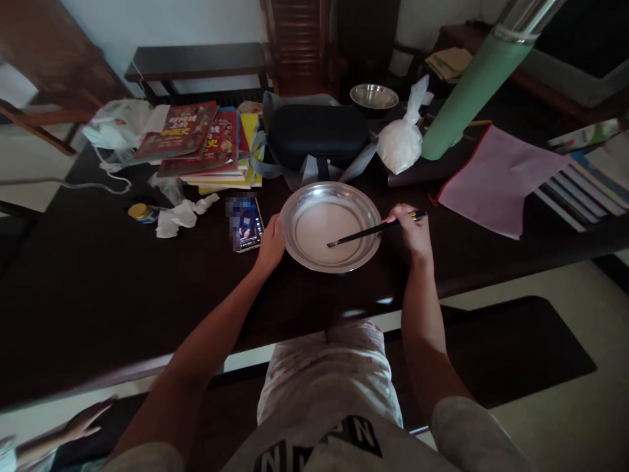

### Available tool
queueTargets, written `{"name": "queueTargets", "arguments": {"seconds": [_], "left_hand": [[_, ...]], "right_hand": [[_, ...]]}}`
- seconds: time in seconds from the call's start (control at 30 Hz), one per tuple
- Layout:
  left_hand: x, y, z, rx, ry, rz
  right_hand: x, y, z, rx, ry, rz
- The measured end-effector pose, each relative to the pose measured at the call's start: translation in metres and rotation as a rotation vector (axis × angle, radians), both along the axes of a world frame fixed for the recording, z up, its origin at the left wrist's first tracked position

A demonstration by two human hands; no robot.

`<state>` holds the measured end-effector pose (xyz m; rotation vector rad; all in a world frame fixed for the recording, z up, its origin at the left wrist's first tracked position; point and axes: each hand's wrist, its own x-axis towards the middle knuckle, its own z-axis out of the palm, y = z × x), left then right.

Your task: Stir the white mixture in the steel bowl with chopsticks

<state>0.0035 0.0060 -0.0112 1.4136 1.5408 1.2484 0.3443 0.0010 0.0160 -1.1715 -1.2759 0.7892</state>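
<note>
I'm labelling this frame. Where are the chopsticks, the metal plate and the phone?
chopsticks (pixel 363 233), head view, mid-shaft over the plate.
metal plate (pixel 295 216), head view, left rim.
phone (pixel 246 225), head view, screen centre.
</note>
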Motion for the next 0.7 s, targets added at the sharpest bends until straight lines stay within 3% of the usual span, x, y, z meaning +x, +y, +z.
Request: {"name": "queueTargets", "arguments": {"seconds": [0.1,0.23,0.43,0.57,0.7], "left_hand": [[0.0003,0.0006,-0.0003,-0.005,0.01,0.005],[-0.0007,0.001,-0.0014,0.002,0.014,-0.009],[-0.0023,-0.0003,0.0017,-0.015,0.034,-0.04],[-0.0013,-0.0002,0.0014,0.008,0.022,-0.041],[0.0,0.0,-0.0004,0.03,0.015,-0.036]], "right_hand": [[-0.0029,-0.0001,0.0018,0.007,-0.036,0.044],[-0.0018,0.0,0.003,0.023,0.007,-0.083],[-0.0024,0.0014,0.0011,0.01,-0.046,0.055],[-0.0012,0.002,0.0005,0.043,0.047,-0.105],[-0.0039,0.0021,0.002,0.013,-0.029,0.037]]}}
